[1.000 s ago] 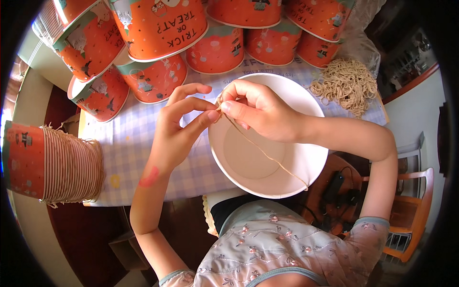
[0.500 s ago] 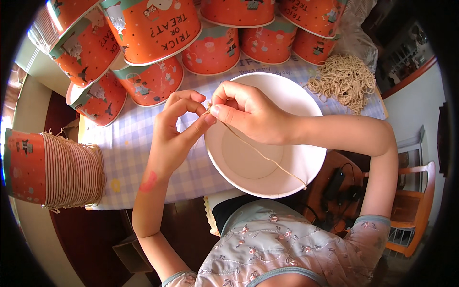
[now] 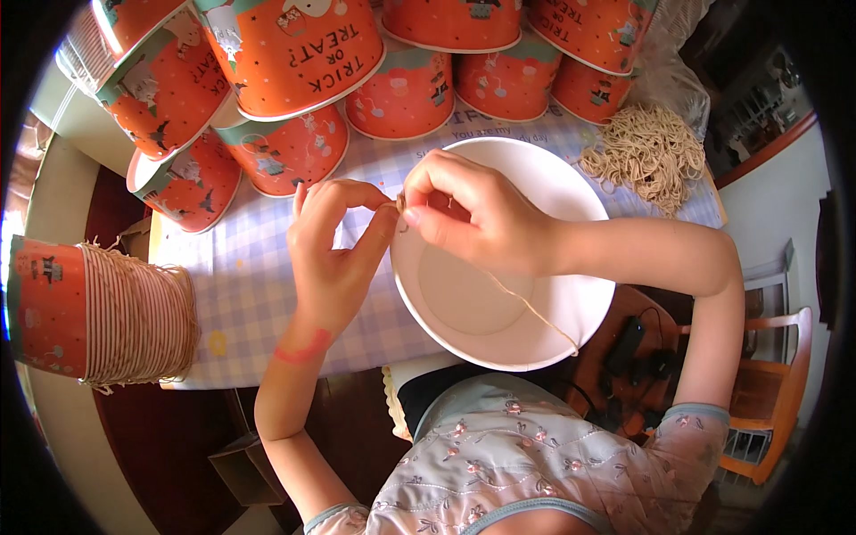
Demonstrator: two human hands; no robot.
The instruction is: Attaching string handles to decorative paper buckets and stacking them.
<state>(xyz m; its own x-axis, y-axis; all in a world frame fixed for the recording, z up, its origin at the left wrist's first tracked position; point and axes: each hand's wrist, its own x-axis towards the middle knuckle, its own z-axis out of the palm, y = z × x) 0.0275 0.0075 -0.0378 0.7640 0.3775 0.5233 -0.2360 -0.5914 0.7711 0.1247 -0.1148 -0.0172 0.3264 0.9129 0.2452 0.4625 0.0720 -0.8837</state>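
Observation:
A large white-lined paper bucket (image 3: 584, 259) stands tilted at the table's front edge, its open mouth facing me. From its lower right rim a thin beige string (image 3: 537, 310) runs across the opening up to my fingers. My left hand (image 3: 334, 245) pinches the string's end between thumb and forefinger, just beyond the bucket's left rim. Close against it, my right hand (image 3: 486, 218) reaches over the bucket and also pinches the string with thumb and fingertips. The exact shape of the string between the fingertips is partly hidden, though a small loop or knot shows.
Orange printed paper buckets (image 3: 294, 58) are piled upside down along the back. At the left lies a nested stack of buckets (image 3: 49, 308) with strings around the rims. A heap of beige string (image 3: 646, 160) sits back right on the checked tablecloth (image 3: 245, 308). A wooden chair (image 3: 780, 383) stands right.
My hands have shifted slightly right and their pinch has changed, with the left wrist turned. A small loop of string now shows by the fingertips. The whole view has moved a little.

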